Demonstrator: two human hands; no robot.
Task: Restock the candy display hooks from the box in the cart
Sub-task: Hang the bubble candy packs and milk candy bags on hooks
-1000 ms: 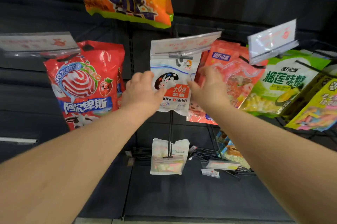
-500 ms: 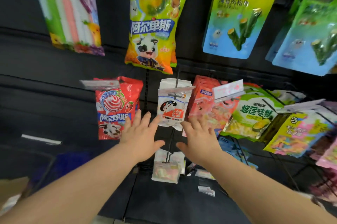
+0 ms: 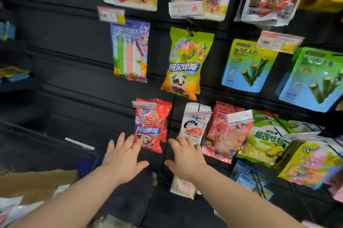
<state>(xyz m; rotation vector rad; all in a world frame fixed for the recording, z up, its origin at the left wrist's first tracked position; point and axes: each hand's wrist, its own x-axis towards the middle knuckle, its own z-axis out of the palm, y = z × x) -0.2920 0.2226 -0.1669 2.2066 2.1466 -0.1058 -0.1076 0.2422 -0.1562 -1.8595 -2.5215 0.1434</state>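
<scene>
Both hands are empty and spread flat, with the fingers wide apart and holding nothing. The left hand (image 3: 124, 159) is in front of the lower edge of the red bag (image 3: 151, 125); whether it touches the bag I cannot tell. The right hand (image 3: 185, 157) is just under the white bag (image 3: 194, 124), which hangs on its hook (image 3: 199, 116) behind a price tag (image 3: 197, 113).

The bags hang by a hole in their top edge, so they face outward and the shopper can read them. The white bag seems to hang alone on its hook, while the pink bags (image 3: 225, 135) beside it are many in a row, so I think this hook is the one that needs more stock.

The box (image 3: 37, 183) is at the lower left, its brown flap open, and some pale packets (image 3: 11, 209) show near it, but they are blurred. The cart itself is hard to make out.

In my judgement the hands are free because the next move is a reach to the box for new bags. The hole of each bag must meet the hook tip behind the tag, and this asks for care.
</scene>
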